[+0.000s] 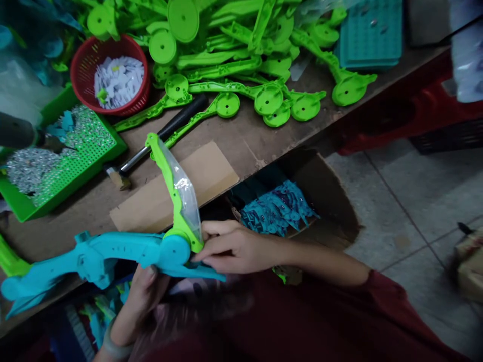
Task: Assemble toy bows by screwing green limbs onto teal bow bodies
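Note:
My left hand (pixel 147 286) is closed around the underside of a long blue plastic frame part (pixel 132 248), its fingers partly hidden beneath it. From the round joint of this part a bright green plastic arm (pixel 171 186) stands up, with a clear plastic sheet (pixel 186 193) along its right side. At the joint, my right hand (pixel 239 247) is closed, fingertips pinched against the lower end of the green arm and the sheet. Whether a smaller piece sits between those fingertips is hidden. The blue part's left end reaches over the bench edge near another green piece (pixel 11 259).
On the bench are a hammer (pixel 164 131), cardboard (pixel 204 173), a green basket of metal screws (pixel 64 171), a red basket (pixel 81 75) of white pieces and piled green arms (pixel 222 60). Below stands a carton (pixel 335 201) with blue parts. A dark tool (pixel 17 131) juts in left.

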### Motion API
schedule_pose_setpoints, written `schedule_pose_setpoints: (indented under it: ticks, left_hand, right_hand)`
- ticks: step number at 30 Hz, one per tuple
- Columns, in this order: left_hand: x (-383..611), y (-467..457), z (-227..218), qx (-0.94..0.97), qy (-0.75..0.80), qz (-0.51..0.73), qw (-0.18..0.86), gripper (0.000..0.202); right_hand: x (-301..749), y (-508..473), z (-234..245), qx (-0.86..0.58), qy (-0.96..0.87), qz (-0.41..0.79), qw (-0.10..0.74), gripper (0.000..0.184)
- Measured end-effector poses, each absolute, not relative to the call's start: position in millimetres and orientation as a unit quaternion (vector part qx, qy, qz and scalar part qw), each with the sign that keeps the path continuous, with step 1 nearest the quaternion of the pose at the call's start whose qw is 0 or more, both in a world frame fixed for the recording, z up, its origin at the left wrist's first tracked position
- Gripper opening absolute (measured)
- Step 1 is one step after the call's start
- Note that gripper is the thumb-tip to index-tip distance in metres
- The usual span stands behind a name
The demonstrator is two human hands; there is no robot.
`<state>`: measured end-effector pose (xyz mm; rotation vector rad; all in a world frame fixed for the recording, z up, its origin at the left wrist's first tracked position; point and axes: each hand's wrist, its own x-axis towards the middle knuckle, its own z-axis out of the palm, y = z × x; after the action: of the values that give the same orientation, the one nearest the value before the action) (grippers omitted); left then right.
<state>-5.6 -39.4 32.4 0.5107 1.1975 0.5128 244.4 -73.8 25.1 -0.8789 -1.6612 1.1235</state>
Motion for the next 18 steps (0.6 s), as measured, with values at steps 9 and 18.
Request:
schedule_pose_setpoints:
  ticks: [9, 18]
  left_hand:
    - [0.0, -43.1, 28.5, 0.221, 0.529, 0.200, 0.795, 0.056]
    - [-7.0, -49.6, 25.7, 0.215, 0.544, 0.204, 0.785, 0.058]
  right_hand:
    - [245.6, -54.8, 40.3, -0.426, -0.854, 0.120, 0.274, 0.030]
    - [240.2, -40.0, 40.2, -0.375, -0.892, 0.071, 0.242, 0.039]
